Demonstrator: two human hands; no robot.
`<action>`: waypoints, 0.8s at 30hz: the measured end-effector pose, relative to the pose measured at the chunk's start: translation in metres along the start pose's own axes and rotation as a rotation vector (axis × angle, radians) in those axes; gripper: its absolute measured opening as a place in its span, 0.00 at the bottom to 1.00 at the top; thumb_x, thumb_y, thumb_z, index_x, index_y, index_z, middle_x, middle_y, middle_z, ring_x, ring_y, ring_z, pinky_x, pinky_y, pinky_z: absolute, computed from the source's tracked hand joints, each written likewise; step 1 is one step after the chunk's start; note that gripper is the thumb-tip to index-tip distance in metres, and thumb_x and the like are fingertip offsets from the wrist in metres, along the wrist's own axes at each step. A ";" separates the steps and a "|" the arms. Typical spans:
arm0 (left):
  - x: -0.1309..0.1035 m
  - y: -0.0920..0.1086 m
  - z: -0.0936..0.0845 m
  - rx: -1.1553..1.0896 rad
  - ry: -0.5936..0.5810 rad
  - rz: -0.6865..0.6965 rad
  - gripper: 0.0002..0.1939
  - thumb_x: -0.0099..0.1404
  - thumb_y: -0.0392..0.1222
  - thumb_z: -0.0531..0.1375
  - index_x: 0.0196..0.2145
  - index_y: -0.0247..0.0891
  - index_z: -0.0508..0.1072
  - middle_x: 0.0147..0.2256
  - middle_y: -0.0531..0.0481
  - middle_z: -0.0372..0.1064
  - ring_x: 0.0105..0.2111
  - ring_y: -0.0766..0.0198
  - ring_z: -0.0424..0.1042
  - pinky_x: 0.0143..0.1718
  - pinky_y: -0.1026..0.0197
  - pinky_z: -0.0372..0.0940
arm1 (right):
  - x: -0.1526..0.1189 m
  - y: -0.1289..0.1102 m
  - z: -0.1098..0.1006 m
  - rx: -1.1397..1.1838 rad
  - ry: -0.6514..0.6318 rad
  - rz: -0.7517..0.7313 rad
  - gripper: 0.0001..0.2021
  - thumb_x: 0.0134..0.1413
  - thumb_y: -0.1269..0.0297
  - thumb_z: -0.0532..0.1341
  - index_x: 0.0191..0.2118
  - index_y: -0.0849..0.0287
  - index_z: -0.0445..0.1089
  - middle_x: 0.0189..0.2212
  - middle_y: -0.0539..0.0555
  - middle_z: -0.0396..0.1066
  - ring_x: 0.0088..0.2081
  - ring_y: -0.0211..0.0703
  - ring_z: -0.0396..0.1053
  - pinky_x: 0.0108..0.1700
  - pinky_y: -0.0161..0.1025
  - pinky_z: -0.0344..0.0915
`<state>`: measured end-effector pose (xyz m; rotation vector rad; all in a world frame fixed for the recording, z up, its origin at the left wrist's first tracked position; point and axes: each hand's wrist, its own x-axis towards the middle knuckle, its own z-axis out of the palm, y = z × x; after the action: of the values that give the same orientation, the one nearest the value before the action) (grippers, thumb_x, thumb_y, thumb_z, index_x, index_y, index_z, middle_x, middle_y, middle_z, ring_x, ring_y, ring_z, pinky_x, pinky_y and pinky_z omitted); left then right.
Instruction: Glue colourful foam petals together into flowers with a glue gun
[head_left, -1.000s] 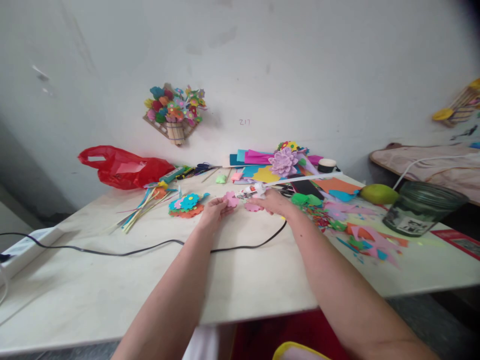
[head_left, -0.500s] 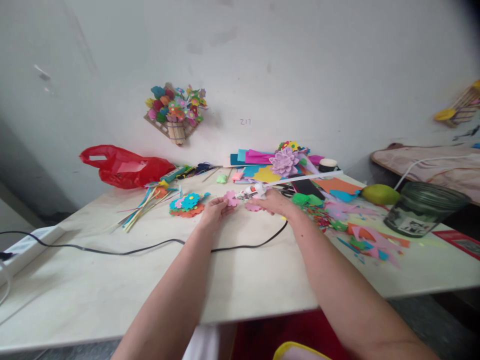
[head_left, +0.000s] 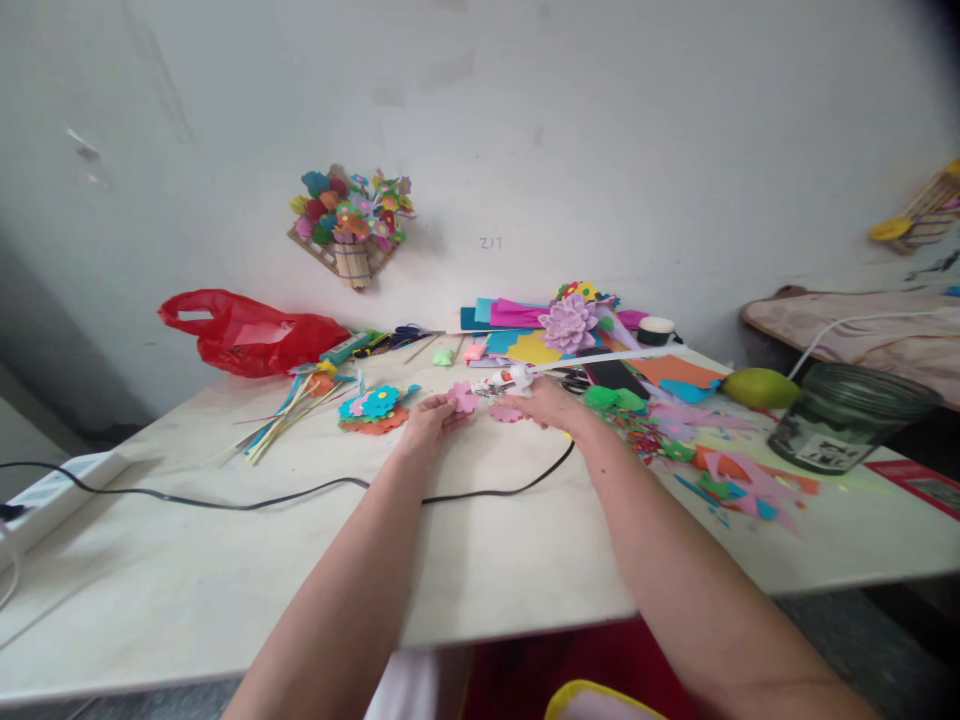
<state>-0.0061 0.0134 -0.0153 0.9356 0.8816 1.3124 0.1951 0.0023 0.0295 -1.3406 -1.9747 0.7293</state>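
Note:
Between the fingertips of my left hand [head_left: 433, 420] is a pink foam flower [head_left: 464, 397], held upright just above the table. My right hand [head_left: 551, 402] is wrapped round a white hot glue gun [head_left: 504, 379], its nozzle pointing left at the flower. I cannot tell whether the nozzle touches it. A long white glue stick [head_left: 600, 359] sticks out of the gun's back end to the right. Under the gun lies another pink scalloped piece [head_left: 508, 413], partly hidden by my right hand. Left of my hands is a pile of blue and orange foam flowers [head_left: 377, 404].
The gun's black cord [head_left: 300, 493] crosses the table to a white power strip [head_left: 64, 497]. Foam scraps [head_left: 739, 485] and a glass jar [head_left: 847, 420] are at the right. A red plastic bag [head_left: 255, 335] and thin strips [head_left: 289, 415] lie at the left.
The glue gun's back end and glue stick have tipped down slightly. Both hands stay in nearly the same place, still holding the flower and the gun.

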 end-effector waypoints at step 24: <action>0.000 -0.001 -0.002 0.005 -0.002 0.015 0.02 0.56 0.31 0.57 0.28 0.29 0.69 0.28 0.42 0.72 0.29 0.62 0.73 0.31 0.64 0.69 | -0.002 0.000 -0.001 0.019 -0.040 0.016 0.20 0.43 0.48 0.59 0.35 0.62 0.67 0.20 0.49 0.64 0.15 0.28 0.55 0.12 0.25 0.52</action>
<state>-0.0079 0.0140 -0.0166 0.9481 0.8785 1.3224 0.1961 0.0006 0.0303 -1.3417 -1.9853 0.7865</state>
